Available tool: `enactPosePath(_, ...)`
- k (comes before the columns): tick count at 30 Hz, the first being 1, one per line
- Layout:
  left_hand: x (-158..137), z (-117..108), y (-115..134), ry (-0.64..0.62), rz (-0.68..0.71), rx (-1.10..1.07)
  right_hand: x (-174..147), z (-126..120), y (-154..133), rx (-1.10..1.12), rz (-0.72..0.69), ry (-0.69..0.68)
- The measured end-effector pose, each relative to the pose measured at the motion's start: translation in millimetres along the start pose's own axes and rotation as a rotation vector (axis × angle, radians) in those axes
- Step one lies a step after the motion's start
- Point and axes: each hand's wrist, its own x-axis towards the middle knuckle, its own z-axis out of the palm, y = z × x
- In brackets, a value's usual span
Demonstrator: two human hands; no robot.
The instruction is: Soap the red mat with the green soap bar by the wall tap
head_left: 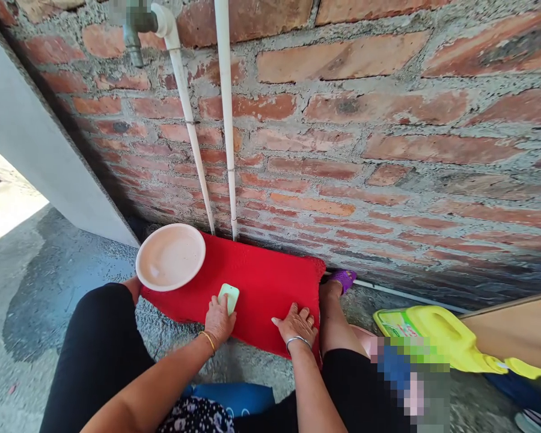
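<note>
A red cloth [261,270] lies spread out low in front of me, between my legs and the brick wall. My left hand [220,319] grips a pale green bar of soap [229,297], which rests against the cloth. On the right part of the cloth, my right hand [296,328] lies flat with its fingers spread and holds nothing. A pale pink basin [171,257] stands on the cloth's far left corner; its inside looks wet.
A brick wall [297,162] closes off the front, with a tap [137,33] and two white pipes [225,120]. On the right are a yellow detergent jug [437,337] and a board [518,331]. Wet concrete [67,288] shows on the left.
</note>
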Motion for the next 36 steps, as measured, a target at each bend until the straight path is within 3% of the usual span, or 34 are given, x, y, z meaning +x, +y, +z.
enactPosePath(3,-22.9,27.4,29.1,-0.196,0.241,0.046,-0.6,-2.7,0.8,0.001,-0.001,-0.02)
enactPosePath(6,-32.6,38.2,40.0,-0.343,0.403,0.026,-1.9,-6.4,0.8,0.001,-0.001,-0.035)
enactPosePath(8,-29.1,31.9,31.9,-0.323,0.388,-0.001,-2.9,-8.2,0.3,-0.002,-0.004,-0.032)
enactPosePath(13,-6.3,-4.8,-10.3,-0.081,0.073,-0.054,-2.7,-7.6,-1.4,0.005,-0.003,-0.026)
enactPosePath(15,-3.8,-10.2,-16.5,-0.032,0.03,-0.036,-1.7,-6.4,-1.6,0.016,-0.005,-0.025)
enactPosePath(19,-18.4,14.8,1.9,-0.113,0.132,0.043,-0.9,-6.1,-1.4,0.02,0.002,-0.023)
enactPosePath(23,-37.8,53.7,25.7,-0.307,0.387,0.113,-2.9,-8.4,-1.2,0.012,0.002,-0.026)
enactPosePath(25,-39.6,57.9,26.2,-0.336,0.447,0.091,-4.2,-9.7,-1.4,0.011,0.0,-0.024)
enactPosePath(28,-28.3,37.1,11.7,-0.234,0.35,0.015,-5.7,-12.0,-2.2,0.008,0.008,-0.029)
enactPosePath(33,3.3,-15.4,-11.8,0.037,-0.031,-0.102,-7.3,-16.7,-4.0,0.017,0.007,-0.033)
enactPosePath(36,6.3,-16.3,-2.5,0.05,-0.098,-0.116,-7.4,-18.2,-4.3,0.02,0.01,-0.037)
